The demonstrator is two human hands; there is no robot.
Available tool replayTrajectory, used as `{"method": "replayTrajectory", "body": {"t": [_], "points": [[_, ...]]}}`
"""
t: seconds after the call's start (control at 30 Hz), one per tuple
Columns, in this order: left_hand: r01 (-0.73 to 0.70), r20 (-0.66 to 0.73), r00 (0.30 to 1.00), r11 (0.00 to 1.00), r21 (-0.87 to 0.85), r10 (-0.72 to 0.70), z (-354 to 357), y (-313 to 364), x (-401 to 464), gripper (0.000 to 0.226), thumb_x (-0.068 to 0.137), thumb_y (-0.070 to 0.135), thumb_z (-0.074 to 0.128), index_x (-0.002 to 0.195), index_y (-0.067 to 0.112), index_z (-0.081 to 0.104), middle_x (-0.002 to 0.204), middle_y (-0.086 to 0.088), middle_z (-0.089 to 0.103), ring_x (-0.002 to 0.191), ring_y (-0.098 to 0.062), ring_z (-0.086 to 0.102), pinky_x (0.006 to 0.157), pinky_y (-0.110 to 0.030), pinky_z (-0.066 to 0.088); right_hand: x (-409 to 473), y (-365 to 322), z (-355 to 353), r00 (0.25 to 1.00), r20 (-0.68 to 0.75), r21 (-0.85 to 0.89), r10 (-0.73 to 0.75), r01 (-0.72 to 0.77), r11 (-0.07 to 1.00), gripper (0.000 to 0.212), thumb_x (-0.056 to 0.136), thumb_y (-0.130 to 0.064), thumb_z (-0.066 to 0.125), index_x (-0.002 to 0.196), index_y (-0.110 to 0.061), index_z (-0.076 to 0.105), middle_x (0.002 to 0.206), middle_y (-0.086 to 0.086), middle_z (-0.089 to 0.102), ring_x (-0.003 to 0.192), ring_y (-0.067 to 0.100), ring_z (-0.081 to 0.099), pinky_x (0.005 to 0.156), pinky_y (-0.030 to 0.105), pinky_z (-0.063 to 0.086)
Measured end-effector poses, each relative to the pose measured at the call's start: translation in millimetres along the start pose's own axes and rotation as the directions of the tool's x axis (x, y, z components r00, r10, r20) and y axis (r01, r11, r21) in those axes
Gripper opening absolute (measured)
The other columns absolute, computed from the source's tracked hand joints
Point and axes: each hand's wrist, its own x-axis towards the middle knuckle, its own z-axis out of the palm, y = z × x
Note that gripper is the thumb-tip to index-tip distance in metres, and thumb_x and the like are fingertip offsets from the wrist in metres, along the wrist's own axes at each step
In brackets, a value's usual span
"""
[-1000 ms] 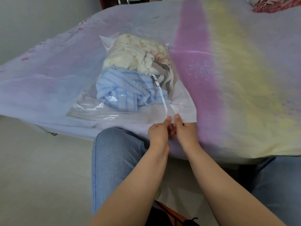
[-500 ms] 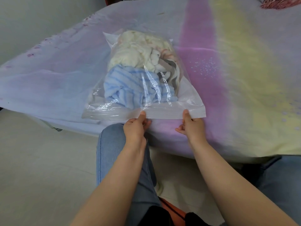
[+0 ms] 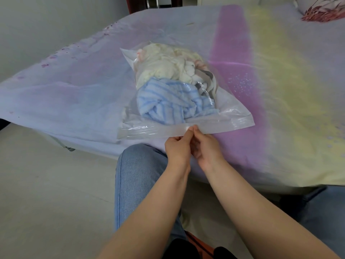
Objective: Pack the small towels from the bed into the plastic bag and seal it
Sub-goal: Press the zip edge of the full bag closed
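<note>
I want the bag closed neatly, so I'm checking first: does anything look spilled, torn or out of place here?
Nothing stands out. The towels are all inside the plastic bag on the bed, none left loose. Both hands, left hand and right hand, pinch the bag's near strip at its middle. No tear shows.

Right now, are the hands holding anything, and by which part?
Both hands hold the plastic bag by its near sealing strip. The left hand and right hand pinch it side by side near the middle of that edge.

A floral pillow [image 3: 324, 11] lies far right; pale floor [image 3: 46, 193] lies below.
</note>
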Motion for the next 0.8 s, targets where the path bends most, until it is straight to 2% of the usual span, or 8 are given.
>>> {"method": "replayTrajectory", "body": {"t": [0.1,0.2,0.33,0.47,0.53,0.63,0.7,0.8], "points": [[-0.006,-0.035,0.999,1.0,0.012,0.006,2,1,-1,0.017,0.087,0.014,0.073,0.083,-0.002,0.07,0.067,-0.005,0.068,0.055,-0.008,0.064,0.058,-0.016,0.052,-4,-9,-1,0.996,-0.046,-0.097,-0.081,0.076,0.992,0.01,0.092,-0.011,0.06,0.091,-0.005,0.067,0.083,0.011,0.072,0.073,0.019,0.072,0.065,0.028,0.06],[-0.018,-0.061,0.998,1.0,0.005,0.018,-1,2,2,0.024,0.086,0.012,0.073,0.065,0.005,0.066,0.059,-0.003,0.066,0.06,-0.016,0.062,0.071,-0.027,0.052,-3,-21,-5,0.993,-0.084,-0.141,-0.081,0.069,0.988,0.004,0.092,-0.013,0.061,0.094,-0.012,0.064,0.089,0.007,0.072,0.071,0.015,0.072,0.062,0.026,0.059],[-0.058,-0.104,0.993,0.998,-0.008,0.057,-18,4,7,0.035,0.086,0.006,0.072,0.053,0.011,0.062,0.043,0.006,0.06,0.044,-0.007,0.055,0.07,-0.03,0.05,0,-29,-12,0.99,-0.121,-0.17,-0.077,0.056,0.984,0.014,0.092,-0.013,0.061,0.106,-0.012,0.061,0.093,0.003,0.069,0.078,0.016,0.069,0.068,0.028,0.057],[-0.1,-0.14,0.986,0.994,-0.034,0.094,-40,8,12,0.029,0.087,0.007,0.073,0.061,0.006,0.061,0.044,0.008,0.061,0.044,-0.002,0.058,0.056,-0.019,0.053,4,-30,-13,0.985,-0.156,-0.177,-0.068,0.04,0.983,0.004,0.091,-0.014,0.062,0.095,-0.014,0.062,0.089,0.002,0.068,0.076,0.016,0.067,0.069,0.029,0.057],[-0.121,-0.126,0.985,0.992,-0.042,0.115,-46,9,11,0.021,0.087,0.007,0.073,0.067,0.006,0.066,0.05,0.008,0.066,0.049,-0.003,0.063,0.057,-0.017,0.054,5,-29,-13,0.982,-0.175,-0.174,-0.078,0.047,0.984,0.002,0.091,-0.016,0.063,0.09,-0.016,0.062,0.088,0.002,0.068,0.077,0.017,0.067,0.07,0.03,0.057],[-0.143,-0.114,0.984,0.988,-0.055,0.136,-47,9,9,0.012,0.088,0.006,0.071,0.076,0.006,0.07,0.057,0.009,0.07,0.054,-0.003,0.066,0.058,-0.016,0.054,3,-22,-12,0.983,-0.173,-0.106,-0.053,0.034,0.994,0.009,0.092,-0.025,0.062,0.094,-0.016,0.063,0.09,0.003,0.067,0.08,0.016,0.066,0.069,0.028,0.054],[-0.152,-0.121,0.982,0.986,-0.063,0.144,-46,9,7,0.007,0.089,0.006,0.071,0.088,-0.001,0.072,0.065,0.005,0.073,0.059,-0.005,0.067,0.06,-0.017,0.055,-2,-11,-7,0.995,-0.098,-0.112,0.027,-0.038,0.993,0.022,0.092,-0.034,0.059,0.104,-0.015,0.062,0.093,0.002,0.066,0.084,0.015,0.065,0.07,0.027,0.052],[-0.14,-0.105,0.986,0.988,-0.07,0.133,-37,6,2,0.022,0.088,0.009,0.072,0.101,-0.008,0.072,0.088,-0.012,0.075,0.077,-0.017,0.07,0.072,-0.028,0.057,-11,10,7,0.988,0.083,-0.179,0.134,-0.117,0.977,0.023,0.091,-0.032,0.061,0.107,-0.016,0.066,0.104,0.005,0.07,0.096,0.017,0.067,0.076,0.03,0.054]]}}
